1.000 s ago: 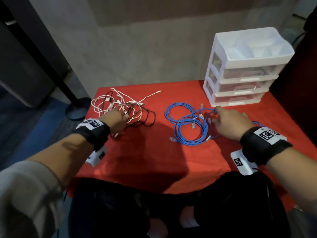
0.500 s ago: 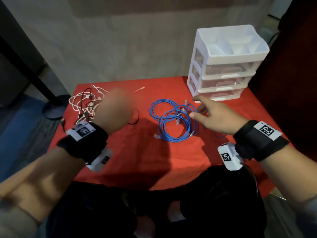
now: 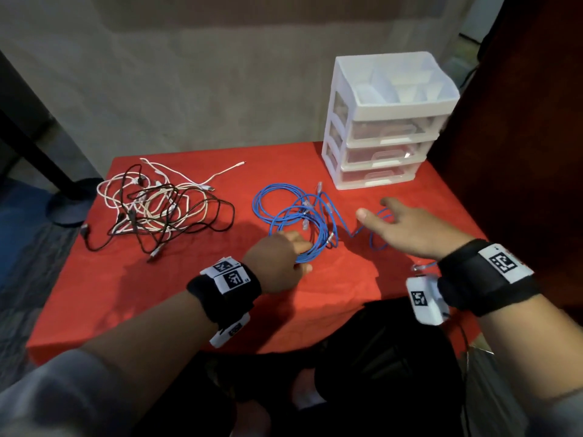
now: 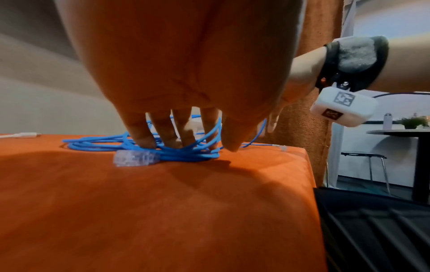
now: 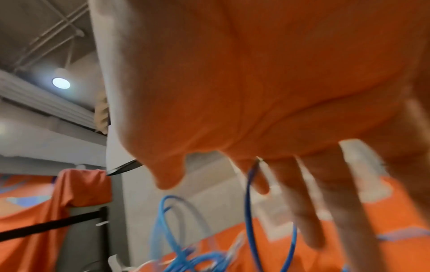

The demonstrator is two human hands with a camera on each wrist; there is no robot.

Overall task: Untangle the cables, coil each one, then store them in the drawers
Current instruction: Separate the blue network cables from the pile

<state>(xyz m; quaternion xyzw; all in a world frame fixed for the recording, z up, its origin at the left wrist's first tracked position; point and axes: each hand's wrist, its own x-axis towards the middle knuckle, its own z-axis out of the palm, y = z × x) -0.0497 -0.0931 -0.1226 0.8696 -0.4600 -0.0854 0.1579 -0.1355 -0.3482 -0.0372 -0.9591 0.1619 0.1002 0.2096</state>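
Pressing straight fingertips [image 4: 144,141] of my left hand [image 3: 277,263] onto the blue cable bundle [image 3: 296,222] mid-table, I hold my right hand [image 3: 407,228] spread and relaxed above a blue loop, grasping nothing.

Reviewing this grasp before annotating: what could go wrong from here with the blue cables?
1. The left hand presses several blue cables at once, so pulling one may drag the bundle.
2. Clear plugs sit inside the loops and could snag.
3. A strand runs under the right hand; lifting may tighten the tangle.
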